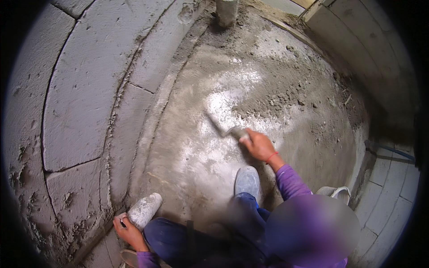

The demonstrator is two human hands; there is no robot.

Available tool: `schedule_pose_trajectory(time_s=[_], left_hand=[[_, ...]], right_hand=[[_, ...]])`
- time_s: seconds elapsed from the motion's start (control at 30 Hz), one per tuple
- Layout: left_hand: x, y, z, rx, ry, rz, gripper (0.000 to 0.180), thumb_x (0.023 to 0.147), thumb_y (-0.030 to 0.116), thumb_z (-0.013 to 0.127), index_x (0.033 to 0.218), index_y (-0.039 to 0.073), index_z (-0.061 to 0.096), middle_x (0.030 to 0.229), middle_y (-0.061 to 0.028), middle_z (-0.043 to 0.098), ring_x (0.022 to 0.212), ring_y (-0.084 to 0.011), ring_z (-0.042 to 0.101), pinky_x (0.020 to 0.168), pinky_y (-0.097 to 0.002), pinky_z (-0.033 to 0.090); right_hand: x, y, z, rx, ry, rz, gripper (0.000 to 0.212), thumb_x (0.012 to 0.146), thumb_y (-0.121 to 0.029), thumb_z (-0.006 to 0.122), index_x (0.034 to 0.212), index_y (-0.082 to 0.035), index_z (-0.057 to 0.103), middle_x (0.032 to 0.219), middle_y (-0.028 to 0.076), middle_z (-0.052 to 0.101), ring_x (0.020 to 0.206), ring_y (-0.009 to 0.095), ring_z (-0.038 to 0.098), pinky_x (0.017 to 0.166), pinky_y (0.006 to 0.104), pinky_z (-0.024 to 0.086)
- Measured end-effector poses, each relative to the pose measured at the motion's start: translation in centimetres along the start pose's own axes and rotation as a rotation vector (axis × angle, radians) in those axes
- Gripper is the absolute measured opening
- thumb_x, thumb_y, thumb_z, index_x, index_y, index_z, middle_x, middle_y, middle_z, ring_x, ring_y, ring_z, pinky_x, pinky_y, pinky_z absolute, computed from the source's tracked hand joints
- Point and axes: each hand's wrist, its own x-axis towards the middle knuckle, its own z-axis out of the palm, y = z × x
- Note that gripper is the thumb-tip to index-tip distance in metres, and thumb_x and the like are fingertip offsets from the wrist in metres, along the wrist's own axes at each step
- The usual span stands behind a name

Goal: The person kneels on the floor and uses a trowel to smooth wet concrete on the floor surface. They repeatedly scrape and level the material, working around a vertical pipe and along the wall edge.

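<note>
Beyond the grey shoe (247, 181), our right hand (259, 146) wraps the trowel (218, 126) by its handle, likely stiff, light and best held there. Left of the shoe, our left hand (129, 233) curls beside a dusty cylinder (145, 210); whether it pinches anything, we cannot tell.

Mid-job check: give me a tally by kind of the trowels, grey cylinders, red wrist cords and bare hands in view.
Trowel: 1
Grey cylinders: 2 (near cylinder, far cylinder)
Red wrist cord: 1
Bare hands: 2 (left hand, right hand)
Total: 6
</note>
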Motion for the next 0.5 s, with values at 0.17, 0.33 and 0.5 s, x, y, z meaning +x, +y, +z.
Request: schedule_pose_trajectory(time_s=[0.17,0.33,0.5], left_hand=[[-0.1,-0.9,0.2,-0.075,-0.033,-0.016,0.022,0.095,0.013,0.054,0.093,-0.006,0.064,0.099,-0.0205,0.063,0.096,-0.0402,0.059,0.090,-0.0464,0.044],[0.0,-1.7,0.8,0.012,0.006,0.016,0.022,0.095,0.014,0.054,0.092,-0.005,0.065,0.098,-0.0198,0.064,0.094,-0.0394,0.060,0.088,-0.0460,0.046],[0.0,-0.2,-0.2,0.019,0.019,0.014,0.019,0.095,0.013,0.054,0.092,-0.003,0.064,0.093,-0.0180,0.063,0.090,-0.0378,0.061,0.085,-0.0452,0.046]], right_hand=[[-2.2,8.1,-8.2,-0.133,0.396,0.419,0.053,0.100,-0.039,0.063,0.132,0.003,0.061,0.117,0.032,0.068,0.108,0.046,0.068,0.090,0.0515,0.053],[-2.7,10.1,-7.8,-0.134,0.696,0.379,0.046,0.099,-0.030,0.065,0.133,0.000,0.055,0.107,0.031,0.070,0.097,0.049,0.069,0.081,0.0528,0.053],[1.6,-1.2,-0.4,0.306,0.261,0.089,0.054,0.100,-0.032,0.064,0.141,-0.001,0.047,0.106,0.029,0.070,0.098,0.044,0.071,0.082,0.0487,0.056]])
